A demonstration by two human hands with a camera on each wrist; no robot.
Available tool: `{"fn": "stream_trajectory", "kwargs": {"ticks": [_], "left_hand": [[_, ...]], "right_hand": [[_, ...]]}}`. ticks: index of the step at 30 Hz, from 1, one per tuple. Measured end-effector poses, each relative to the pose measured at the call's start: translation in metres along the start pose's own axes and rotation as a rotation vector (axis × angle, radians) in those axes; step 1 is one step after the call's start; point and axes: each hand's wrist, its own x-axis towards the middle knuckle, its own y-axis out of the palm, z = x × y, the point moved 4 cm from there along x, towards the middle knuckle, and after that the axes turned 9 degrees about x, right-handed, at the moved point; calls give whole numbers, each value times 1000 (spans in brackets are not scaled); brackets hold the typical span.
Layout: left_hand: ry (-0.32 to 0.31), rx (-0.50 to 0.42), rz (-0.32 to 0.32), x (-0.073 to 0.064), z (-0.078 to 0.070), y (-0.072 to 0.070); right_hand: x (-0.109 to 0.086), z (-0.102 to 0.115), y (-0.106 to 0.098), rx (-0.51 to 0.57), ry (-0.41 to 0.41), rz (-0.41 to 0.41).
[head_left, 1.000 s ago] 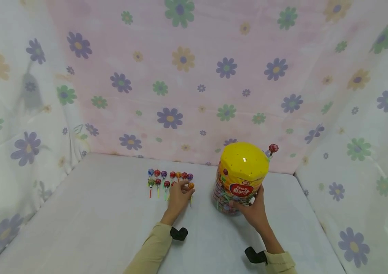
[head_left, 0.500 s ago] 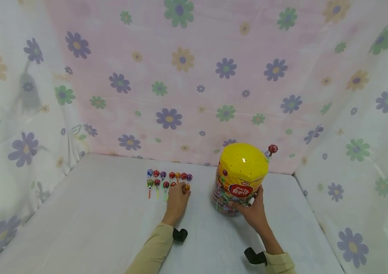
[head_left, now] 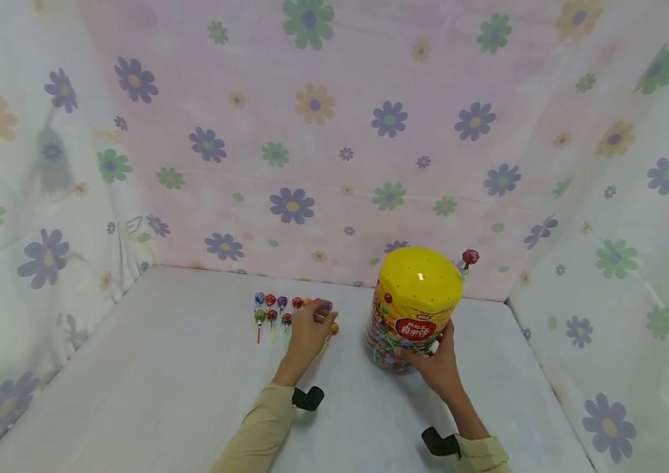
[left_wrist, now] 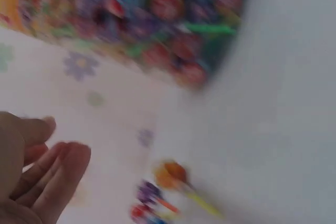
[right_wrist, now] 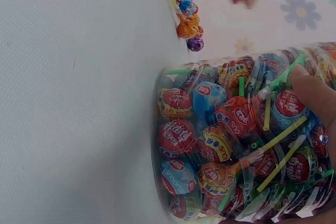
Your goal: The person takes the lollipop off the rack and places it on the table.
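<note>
My left hand (head_left: pixel 306 335) hovers just over the right end of the lollipop rows, thumb and fingers apart with nothing between them. Just right of its fingers an orange lollipop (head_left: pixel 334 328) with a yellow stick lies on the table; it also shows in the left wrist view (left_wrist: pixel 171 174). Part of the two rows of lollipops (head_left: pixel 272 315) is hidden behind that hand. My right hand (head_left: pixel 442 368) grips the lower side of a big clear candy jar (right_wrist: pixel 231 129), which is full of wrapped lollipops. The jar has a yellow lid (head_left: pixel 421 279) and leans slightly.
One red lollipop (head_left: pixel 471 256) sticks up at the right edge of the lid. Everything rests on a white table (head_left: pixel 180 381), with flowered cloth (head_left: pixel 346 131) hanging behind it and at both sides.
My left hand has let go of the orange lollipop and lifted off it. That lollipop now lies slightly lower and to the right. The right hand and the jar have stayed put.
</note>
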Motion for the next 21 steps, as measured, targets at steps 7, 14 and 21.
{"fn": "stream_trajectory", "kwargs": {"ticks": [7,14,21], "left_hand": [[163,-324,9,16,-81,-12],[279,-491,163,23,-152,-10],[320,-538,313,35,-200,7]], "right_hand": [[1,-2,1,-4,-12,-7],[2,-5,1,-5,-12,-9],[2,-7,-1,-15,-20,-16]]}}
